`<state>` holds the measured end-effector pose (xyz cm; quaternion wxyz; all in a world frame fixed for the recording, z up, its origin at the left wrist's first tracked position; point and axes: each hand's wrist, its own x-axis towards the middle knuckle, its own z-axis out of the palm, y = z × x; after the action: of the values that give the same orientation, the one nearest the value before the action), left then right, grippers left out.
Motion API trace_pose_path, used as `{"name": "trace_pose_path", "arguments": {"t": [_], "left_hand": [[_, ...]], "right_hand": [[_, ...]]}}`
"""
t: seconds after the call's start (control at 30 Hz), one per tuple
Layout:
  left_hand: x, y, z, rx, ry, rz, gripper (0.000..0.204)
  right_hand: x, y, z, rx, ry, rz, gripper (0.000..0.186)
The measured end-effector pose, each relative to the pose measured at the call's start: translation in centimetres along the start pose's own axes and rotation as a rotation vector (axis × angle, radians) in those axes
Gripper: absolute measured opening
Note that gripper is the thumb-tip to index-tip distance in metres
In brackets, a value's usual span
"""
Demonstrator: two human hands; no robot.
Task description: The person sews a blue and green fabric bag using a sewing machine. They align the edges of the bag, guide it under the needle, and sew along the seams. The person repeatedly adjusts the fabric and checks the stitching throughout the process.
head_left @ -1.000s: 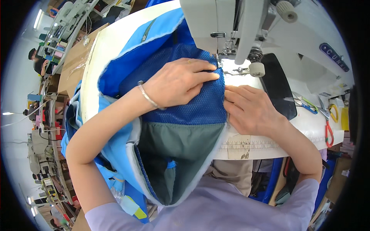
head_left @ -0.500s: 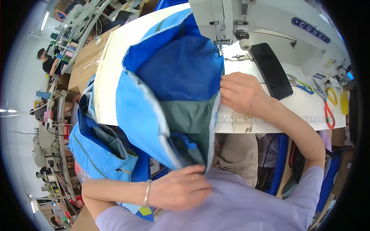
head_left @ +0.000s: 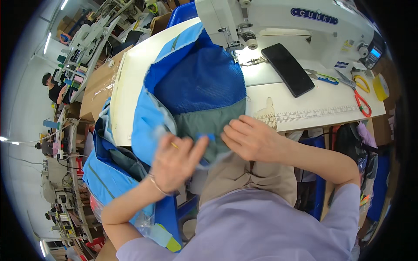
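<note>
A blue fabric bag point(head_left: 143, 117), sewn together only in part, lies across the white machine table. Inside it show dark blue mesh point(head_left: 196, 82) and a grey-green lining point(head_left: 191, 122). Its top right edge sits at the presser foot of a white sewing machine point(head_left: 265, 17). My right hand point(head_left: 252, 138) pinches the bag's right edge near the table's front, fingers closed. Over the bag's near end, my left hand point(head_left: 176, 163) is smeared by motion, with one finger pointing right; whether it grips the cloth cannot be made out. A small bright blue tab point(head_left: 205, 136) shows between the hands.
Right of the needle lies a black phone point(head_left: 287, 69). Beyond it are scissors with red handles point(head_left: 362, 103), a small blue-green cutter point(head_left: 326, 78) and a yellow tape roll point(head_left: 380, 87). More blue bags point(head_left: 109, 174) hang at the table's left. A person point(head_left: 52, 87) sits far left.
My right hand has slid down the bag's edge toward me. My left hand has moved up and left, off the near corner. The bag's near end has folded upward, and my view has shifted.
</note>
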<state>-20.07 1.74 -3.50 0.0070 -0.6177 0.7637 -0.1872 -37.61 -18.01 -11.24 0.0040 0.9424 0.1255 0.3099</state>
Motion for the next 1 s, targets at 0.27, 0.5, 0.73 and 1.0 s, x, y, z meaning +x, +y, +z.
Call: {"name": "trace_pose_path", "arguments": {"t": [0.27, 0.5, 0.73, 1.0], "left_hand": [[3.9, 0.1, -7.2, 0.268, -0.041, 0.171, 0.040], [10.9, -3.3, -1.7, -0.643, -0.067, -0.012, 0.032], [15.3, -6.3, 10.2, -0.242, 0.108, 0.265, 0.056], [15.5, -8.2, 12.8, -0.415, 0.365, 0.278, 0.029]], "right_hand": [[1.2, -2.8, 3.4, 0.225, 0.444, 0.369, 0.040], [-1.1, -3.5, 4.0, 0.228, 0.372, 0.336, 0.036], [-1.4, -2.6, 2.2, 0.288, 0.293, 0.283, 0.032], [-1.0, 3.0, -0.2, 0.130, 0.251, 0.308, 0.034]]}}
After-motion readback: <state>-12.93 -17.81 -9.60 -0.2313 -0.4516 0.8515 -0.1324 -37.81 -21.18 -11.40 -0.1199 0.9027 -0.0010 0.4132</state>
